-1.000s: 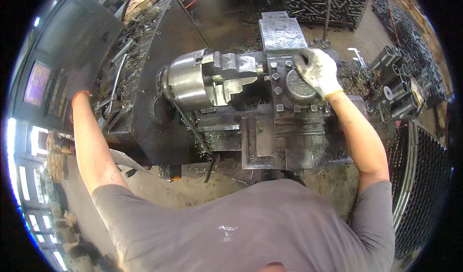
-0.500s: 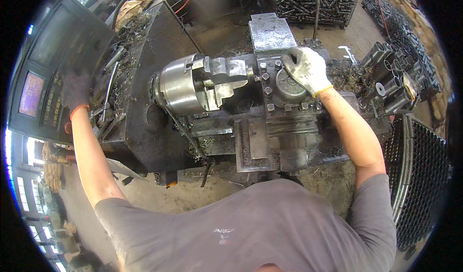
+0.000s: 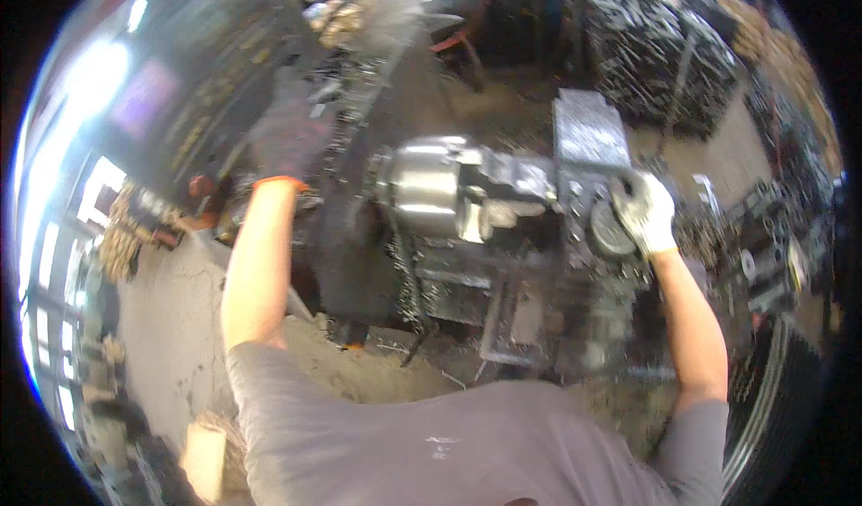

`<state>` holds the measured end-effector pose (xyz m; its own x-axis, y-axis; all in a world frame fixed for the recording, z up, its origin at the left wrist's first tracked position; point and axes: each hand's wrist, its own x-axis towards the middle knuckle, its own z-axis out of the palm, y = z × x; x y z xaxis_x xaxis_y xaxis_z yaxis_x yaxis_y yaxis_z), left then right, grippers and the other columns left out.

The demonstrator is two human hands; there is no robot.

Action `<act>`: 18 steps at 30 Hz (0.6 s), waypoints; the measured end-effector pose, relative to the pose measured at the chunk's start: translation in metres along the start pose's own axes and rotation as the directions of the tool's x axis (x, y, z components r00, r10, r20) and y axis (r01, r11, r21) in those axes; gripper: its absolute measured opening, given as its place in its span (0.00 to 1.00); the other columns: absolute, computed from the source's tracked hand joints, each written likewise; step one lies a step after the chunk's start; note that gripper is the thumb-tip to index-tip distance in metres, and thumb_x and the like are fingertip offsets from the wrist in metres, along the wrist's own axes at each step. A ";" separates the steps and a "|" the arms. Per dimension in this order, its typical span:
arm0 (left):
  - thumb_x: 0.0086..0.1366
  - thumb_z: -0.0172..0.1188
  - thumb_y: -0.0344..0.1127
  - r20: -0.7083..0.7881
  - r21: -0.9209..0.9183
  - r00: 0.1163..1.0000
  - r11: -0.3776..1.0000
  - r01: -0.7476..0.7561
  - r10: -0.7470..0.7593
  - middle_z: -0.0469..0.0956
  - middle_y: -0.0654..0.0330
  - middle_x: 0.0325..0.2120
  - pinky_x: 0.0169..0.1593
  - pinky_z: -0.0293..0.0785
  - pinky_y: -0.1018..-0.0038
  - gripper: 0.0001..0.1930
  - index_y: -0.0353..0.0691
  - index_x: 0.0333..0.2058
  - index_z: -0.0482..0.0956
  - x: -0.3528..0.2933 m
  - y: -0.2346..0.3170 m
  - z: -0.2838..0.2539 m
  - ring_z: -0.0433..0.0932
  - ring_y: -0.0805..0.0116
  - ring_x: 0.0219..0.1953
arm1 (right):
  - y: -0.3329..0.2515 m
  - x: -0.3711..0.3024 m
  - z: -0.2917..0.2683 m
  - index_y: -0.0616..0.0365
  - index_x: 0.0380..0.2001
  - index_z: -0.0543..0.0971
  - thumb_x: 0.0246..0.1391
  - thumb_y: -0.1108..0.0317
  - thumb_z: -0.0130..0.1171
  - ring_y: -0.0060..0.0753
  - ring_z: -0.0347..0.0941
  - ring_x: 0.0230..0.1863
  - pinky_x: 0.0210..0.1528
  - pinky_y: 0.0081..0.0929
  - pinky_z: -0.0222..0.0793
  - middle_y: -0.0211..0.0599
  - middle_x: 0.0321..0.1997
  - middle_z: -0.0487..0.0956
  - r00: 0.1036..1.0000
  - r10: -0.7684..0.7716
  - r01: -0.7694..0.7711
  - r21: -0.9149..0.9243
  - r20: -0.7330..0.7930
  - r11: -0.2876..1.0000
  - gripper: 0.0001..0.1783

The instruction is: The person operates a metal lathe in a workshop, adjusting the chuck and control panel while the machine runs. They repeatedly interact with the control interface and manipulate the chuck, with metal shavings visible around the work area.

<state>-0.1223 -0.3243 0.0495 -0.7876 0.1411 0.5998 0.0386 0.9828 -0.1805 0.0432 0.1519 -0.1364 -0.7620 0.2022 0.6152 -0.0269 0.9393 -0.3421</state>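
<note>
Lathe [image 3: 355, 259]: Operator Hand Positions

The lathe occupies the middle of my view. Left of it stands the control panel [image 3: 197, 102], blurred, with a purple screen. A crate [image 3: 660, 68] heaped with metal parts is located at upper right. The bright cylindrical chuck [image 3: 426, 187] is at centre, its stepped jaws on the right-hand side. The tool post [image 3: 576, 223] is mounted to the right of the chuck.

My left hand [image 3: 289, 136], dark-gloved with an orange cuff, extends between the control panel and the chip-strewn ledge [image 3: 348, 115]. Blur conceals its fingers; I cannot tell whether they are wide or narrow. My right hand [image 3: 645, 211], white-gloved, is on the round cap [image 3: 611, 234] atop the tool post. Its fingers are curled at the cap's upper right; I cannot tell whether they grip it. A pale caliper [image 3: 706, 192] lies further right.
</note>
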 end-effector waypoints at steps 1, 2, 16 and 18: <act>0.67 0.59 0.60 0.075 0.027 0.997 1.000 0.009 -0.011 0.57 0.53 0.77 0.55 0.81 0.45 0.35 0.49 0.68 0.72 0.006 0.001 -0.001 0.80 0.45 0.61 | 0.000 0.000 0.001 0.53 0.37 0.87 0.59 0.56 0.66 0.54 0.83 0.40 0.45 0.47 0.78 0.46 0.36 0.86 1.000 -0.002 0.001 -0.005 -0.021 1.000 0.13; 0.68 0.59 0.61 0.053 0.023 0.998 1.000 0.016 -0.017 0.56 0.55 0.78 0.54 0.81 0.44 0.35 0.49 0.68 0.72 0.011 0.004 -0.001 0.80 0.45 0.61 | 0.001 0.000 0.002 0.53 0.37 0.87 0.58 0.56 0.67 0.54 0.83 0.40 0.46 0.46 0.78 0.46 0.36 0.86 0.999 -0.016 0.017 0.015 -0.033 1.000 0.13; 0.63 0.70 0.59 0.274 0.271 0.925 0.944 0.188 -0.263 0.43 0.54 0.82 0.52 0.82 0.46 0.43 0.46 0.71 0.69 0.111 0.004 0.025 0.78 0.46 0.65 | 0.002 0.001 -0.001 0.57 0.33 0.86 0.56 0.60 0.68 0.55 0.82 0.41 0.47 0.45 0.78 0.47 0.37 0.85 0.999 0.032 -0.032 0.025 0.027 0.999 0.11; 0.67 0.67 0.53 0.282 0.277 0.911 0.935 0.223 -0.300 0.44 0.56 0.81 0.56 0.81 0.47 0.36 0.49 0.70 0.70 0.117 0.003 0.030 0.77 0.49 0.66 | 0.002 0.000 -0.002 0.57 0.31 0.85 0.55 0.61 0.69 0.56 0.82 0.40 0.46 0.46 0.78 0.48 0.36 0.85 0.999 0.039 -0.040 0.047 0.018 0.998 0.11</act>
<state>-0.2327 -0.3080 0.0963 -0.9027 -0.2003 0.3809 -0.3094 0.9173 -0.2508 0.0442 0.1539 -0.1359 -0.7742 0.2334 0.5883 -0.0271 0.9165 -0.3992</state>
